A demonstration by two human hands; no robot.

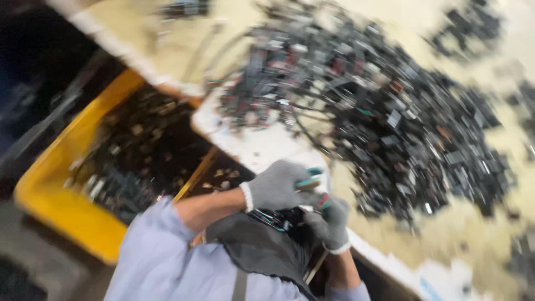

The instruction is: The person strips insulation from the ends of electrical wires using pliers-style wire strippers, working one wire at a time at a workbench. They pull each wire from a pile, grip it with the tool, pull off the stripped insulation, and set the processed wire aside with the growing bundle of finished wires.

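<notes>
We see left hand point(277, 185) gripping teal-handled cutter point(310, 179), right hand point(330, 224) pinching wire bundle point(273, 217), both just beside tabletop point(262, 147) edge.

No packages, labels, signs or screens can be made out here

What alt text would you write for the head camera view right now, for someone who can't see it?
Blurred view down at two grey-gloved hands, left hand gripping a teal-handled tool, right hand beside it over a small bundle of wires. A large pile of dark wired parts covers the pale table; a yellow bin of scrap sits to the left.
</notes>
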